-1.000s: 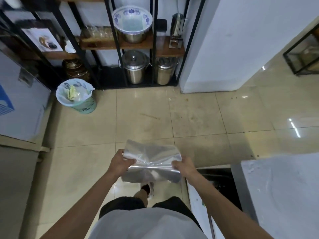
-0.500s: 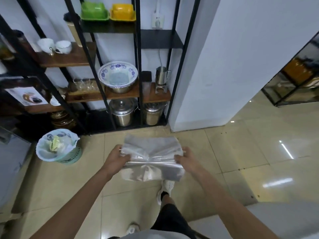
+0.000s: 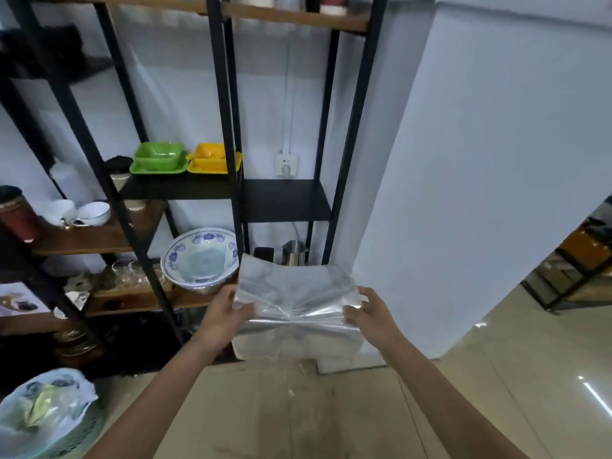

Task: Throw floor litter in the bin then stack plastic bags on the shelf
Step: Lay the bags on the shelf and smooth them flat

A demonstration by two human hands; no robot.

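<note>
A stack of clear plastic bags (image 3: 294,299) hangs between both hands at chest height, sagging over its front edge. My left hand (image 3: 225,313) grips its left edge and my right hand (image 3: 371,313) grips its right edge. Right behind the bags stands a black metal shelf rack (image 3: 228,94); its bare black shelf board (image 3: 284,200) is just above and beyond them. The bin (image 3: 43,415), lined with a white bag and holding greenish litter, sits on the floor at the lower left.
On the rack sit green and yellow dishes (image 3: 185,159), a blue-patterned bowl (image 3: 200,256), white cups (image 3: 79,212), glasses and a steel jug (image 3: 294,253). A white wall (image 3: 480,160) rises to the right. Beige tiled floor (image 3: 331,409) lies below.
The view has risen and closed in on the shelf rack. Both hands have lifted the bags from floor level up toward the rack's middle shelves; the bin has slid to the lower left corner.
</note>
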